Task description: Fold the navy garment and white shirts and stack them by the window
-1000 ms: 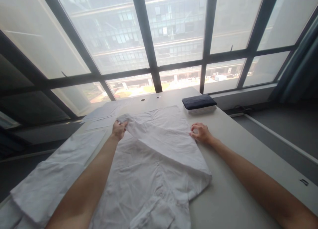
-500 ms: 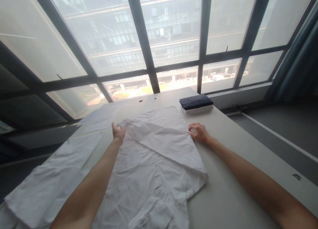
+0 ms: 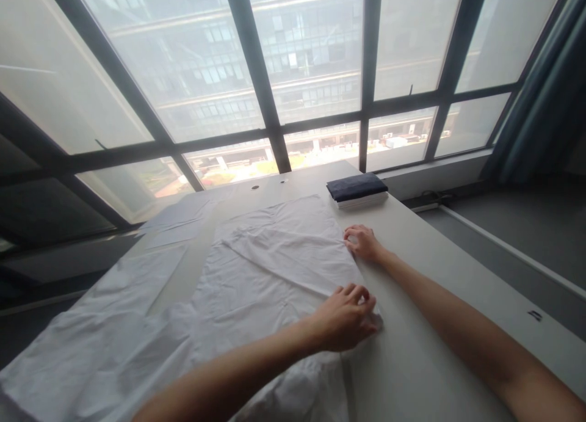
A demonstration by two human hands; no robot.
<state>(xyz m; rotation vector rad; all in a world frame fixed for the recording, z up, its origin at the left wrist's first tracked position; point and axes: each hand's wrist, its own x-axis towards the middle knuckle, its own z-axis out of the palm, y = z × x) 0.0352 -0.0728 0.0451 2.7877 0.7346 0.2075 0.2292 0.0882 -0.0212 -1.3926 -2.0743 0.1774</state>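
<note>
A white shirt [image 3: 270, 251] lies spread on the white table, creased across its middle. On its right edge, my right hand [image 3: 362, 242] pinches the cloth between thumb and fingers. My left hand [image 3: 345, 317] reaches across the shirt to the corner that sticks out at the right, its fingers curled closed over the cloth there. The left forearm covers part of the lower shirt, and some left fingertips are hidden.
More white cloth [image 3: 91, 342] is laid along the table's left side, with thin white pieces [image 3: 178, 220] behind it. A folded dark navy cloth [image 3: 357, 187] tops a white stack [image 3: 361, 200] at the back right. Windows [image 3: 315, 55] rise behind the table [image 3: 425, 324].
My left hand has let go of the shirt's upper left edge and crossed to its right corner. The right hand keeps its place on the right edge.
</note>
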